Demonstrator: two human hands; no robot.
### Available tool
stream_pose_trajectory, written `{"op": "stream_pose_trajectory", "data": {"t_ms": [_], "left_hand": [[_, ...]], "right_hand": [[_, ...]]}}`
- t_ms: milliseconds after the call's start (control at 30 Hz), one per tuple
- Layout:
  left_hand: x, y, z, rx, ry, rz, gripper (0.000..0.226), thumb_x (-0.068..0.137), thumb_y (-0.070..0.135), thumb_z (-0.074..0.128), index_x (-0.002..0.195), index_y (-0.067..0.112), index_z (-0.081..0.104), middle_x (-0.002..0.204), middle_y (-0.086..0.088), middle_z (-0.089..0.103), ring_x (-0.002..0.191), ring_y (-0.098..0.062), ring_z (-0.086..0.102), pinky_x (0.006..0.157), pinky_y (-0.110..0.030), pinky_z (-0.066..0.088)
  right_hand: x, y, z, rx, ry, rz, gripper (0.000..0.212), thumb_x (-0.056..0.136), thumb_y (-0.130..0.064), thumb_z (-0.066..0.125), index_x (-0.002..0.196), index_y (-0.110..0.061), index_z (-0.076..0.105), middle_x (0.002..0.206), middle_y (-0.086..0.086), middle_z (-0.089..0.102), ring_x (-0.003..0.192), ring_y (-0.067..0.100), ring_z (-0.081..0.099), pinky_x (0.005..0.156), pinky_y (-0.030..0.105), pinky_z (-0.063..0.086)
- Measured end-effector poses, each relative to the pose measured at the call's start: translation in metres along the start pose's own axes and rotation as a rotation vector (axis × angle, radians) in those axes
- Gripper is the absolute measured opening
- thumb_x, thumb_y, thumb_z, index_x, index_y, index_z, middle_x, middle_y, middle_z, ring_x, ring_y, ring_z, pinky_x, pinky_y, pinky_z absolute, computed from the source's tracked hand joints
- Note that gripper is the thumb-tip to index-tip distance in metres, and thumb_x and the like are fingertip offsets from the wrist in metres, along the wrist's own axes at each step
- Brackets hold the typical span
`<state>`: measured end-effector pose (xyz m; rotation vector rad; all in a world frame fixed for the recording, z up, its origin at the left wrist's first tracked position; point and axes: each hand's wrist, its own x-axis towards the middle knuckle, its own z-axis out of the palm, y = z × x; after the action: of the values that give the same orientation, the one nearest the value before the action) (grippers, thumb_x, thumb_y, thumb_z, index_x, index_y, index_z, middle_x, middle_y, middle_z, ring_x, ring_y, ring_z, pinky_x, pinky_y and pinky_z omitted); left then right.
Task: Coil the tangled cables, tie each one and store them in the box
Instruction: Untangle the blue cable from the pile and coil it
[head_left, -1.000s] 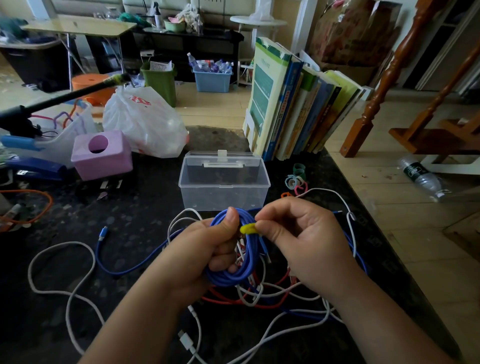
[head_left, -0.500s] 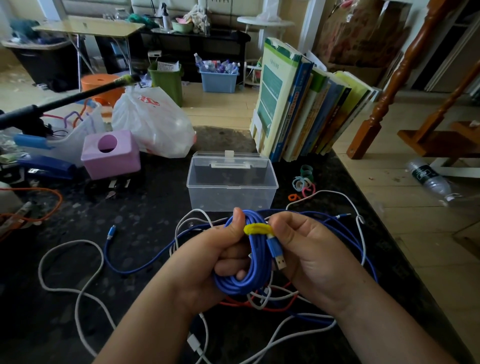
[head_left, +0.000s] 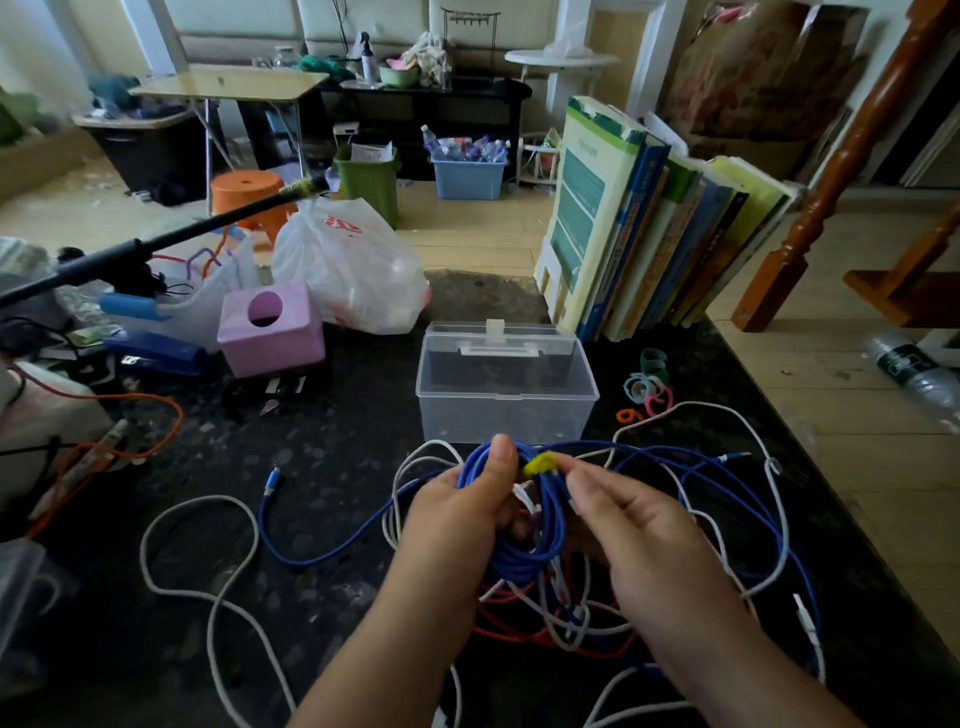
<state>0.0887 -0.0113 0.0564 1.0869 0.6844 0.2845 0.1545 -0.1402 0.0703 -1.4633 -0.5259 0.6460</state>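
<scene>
Sitting open behind the hand-held blue coil (head_left: 524, 525), the clear box (head_left: 506, 395) holds nothing.

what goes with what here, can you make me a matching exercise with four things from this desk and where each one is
Things:
1. blue cable coil
2. yellow tie
3. clear box
4. spare ties

Places:
a. right of the box, on the table
b. pinched by the right hand
c. gripped in the left hand
d. just behind both hands, lid open

Pairs: 1-c, 2-b, 3-d, 4-a
</scene>
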Motion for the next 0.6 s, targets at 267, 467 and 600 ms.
{"op": "stream_pose_trajectory", "data": {"t_ms": [267, 467, 600], "left_hand": [[0.007, 0.022, -0.005, -0.024, 0.077, -0.041, 0.05, 0.095, 0.056, 0.046, 0.081, 0.021, 0.079, 0.083, -0.003, 0.077, 0.078, -0.016, 0.071, 0.075, -0.035, 0.051], [0.015, 0.034, -0.036, -0.063, 0.252, 0.001, 0.017, 0.092, 0.023, 0.059, 0.086, 0.011, 0.07, 0.073, -0.003, 0.06, 0.075, -0.02, 0.057, 0.064, -0.032, 0.043], [0.016, 0.025, -0.043, 0.153, 0.205, -0.021, 0.017, 0.09, 0.024, 0.062, 0.085, 0.012, 0.073, 0.065, 0.004, 0.063, 0.062, -0.008, 0.06, 0.055, -0.024, 0.048]], "right_hand": [[0.022, -0.009, 0.001, -0.128, 0.072, -0.011, 0.031, 0.088, -0.016, 0.073, 0.098, -0.045, 0.076, 0.097, -0.008, 0.078, 0.091, 0.007, 0.073, 0.074, 0.016, 0.056], [0.132, -0.026, 0.0, -0.272, 0.352, 0.05, 0.026, 0.079, -0.027, 0.081, 0.094, -0.03, 0.061, 0.095, 0.003, 0.072, 0.083, 0.022, 0.072, 0.073, 0.045, 0.062], [0.2, -0.015, 0.014, -0.621, 0.291, 0.233, 0.026, 0.075, -0.025, 0.078, 0.078, -0.012, 0.056, 0.08, 0.013, 0.067, 0.075, 0.032, 0.068, 0.068, 0.044, 0.061]]}}
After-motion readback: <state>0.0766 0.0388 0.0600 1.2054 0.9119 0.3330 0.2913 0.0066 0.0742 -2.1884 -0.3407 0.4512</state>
